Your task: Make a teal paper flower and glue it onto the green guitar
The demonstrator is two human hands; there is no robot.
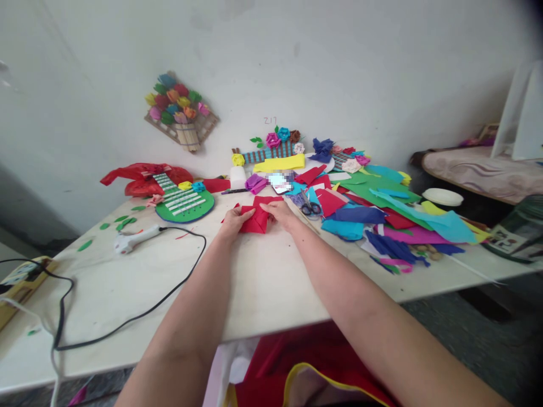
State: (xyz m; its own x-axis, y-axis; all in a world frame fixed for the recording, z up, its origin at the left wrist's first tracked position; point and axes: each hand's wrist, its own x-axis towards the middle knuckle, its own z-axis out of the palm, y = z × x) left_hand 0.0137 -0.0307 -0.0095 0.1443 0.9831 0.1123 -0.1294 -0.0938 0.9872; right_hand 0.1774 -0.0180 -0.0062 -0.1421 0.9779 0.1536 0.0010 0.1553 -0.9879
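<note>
Phone (280, 182) on the table is blurred out. Red paper (255, 217) partly hidden under both hands' fingers. Green jar (520, 229) cut off at right edge.

White table (263, 282) carries red paper (255, 217), glue gun (133, 238) with black cord (139, 314), green paper guitar (183, 202), scissors (311, 208), and a coloured paper pile (382, 209) at right.

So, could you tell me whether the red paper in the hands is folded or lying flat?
Folded: the red paper shows creases and overlapping flaps, pinched between the left hand and right hand.
</note>
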